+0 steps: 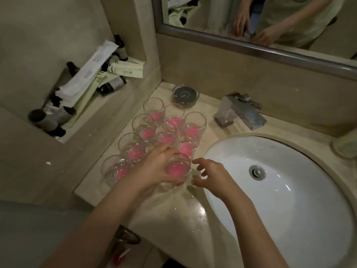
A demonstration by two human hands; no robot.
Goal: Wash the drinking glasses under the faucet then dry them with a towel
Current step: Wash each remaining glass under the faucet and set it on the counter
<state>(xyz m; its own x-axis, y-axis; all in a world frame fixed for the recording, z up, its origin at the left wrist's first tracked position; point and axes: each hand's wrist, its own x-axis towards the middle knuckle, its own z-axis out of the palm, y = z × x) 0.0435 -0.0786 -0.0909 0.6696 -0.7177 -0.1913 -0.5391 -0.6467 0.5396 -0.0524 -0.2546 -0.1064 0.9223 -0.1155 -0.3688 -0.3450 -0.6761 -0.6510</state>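
Note:
Several clear drinking glasses [146, 130] with pink liquid in the bottom stand grouped on the beige counter [185, 207], left of the white sink [289, 190]. My left hand [154, 167] grips the nearest glass [177, 169] at the group's front right. My right hand [210, 175] hovers just right of that glass, fingers spread and loosely curled, holding nothing. The chrome faucet [239, 111] sits behind the sink; no water runs from it. No towel is in view.
A round glass dish [185, 93] sits behind the glasses. A wall niche [81, 89] at the left holds dark bottles and packets. A soap dish [345, 147] is at the right edge. A mirror [270, 22] hangs above.

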